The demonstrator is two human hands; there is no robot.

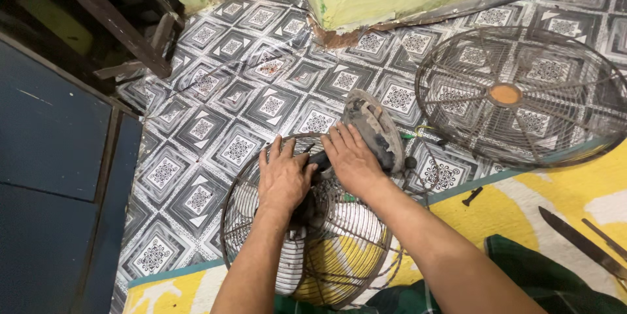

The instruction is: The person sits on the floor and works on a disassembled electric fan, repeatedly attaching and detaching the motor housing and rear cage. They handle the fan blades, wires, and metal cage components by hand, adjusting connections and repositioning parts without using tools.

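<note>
Hands on fan: left hand point(282, 180) flat on guard point(307, 249), right hand point(353, 157) cupping motor point(375, 128). Motor likely heavy; thin wires likely bend, so rim looks better hold.

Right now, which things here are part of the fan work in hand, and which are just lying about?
In hand:
left hand
right hand
rear grille
fan motor

Lying about:
front grille on the tiled floor
blade on the yellow mat
dark screw
wooden frame

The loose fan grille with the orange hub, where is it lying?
The loose grille lies flat on the patterned floor, upper right in the head view, beyond the right hand.
</note>
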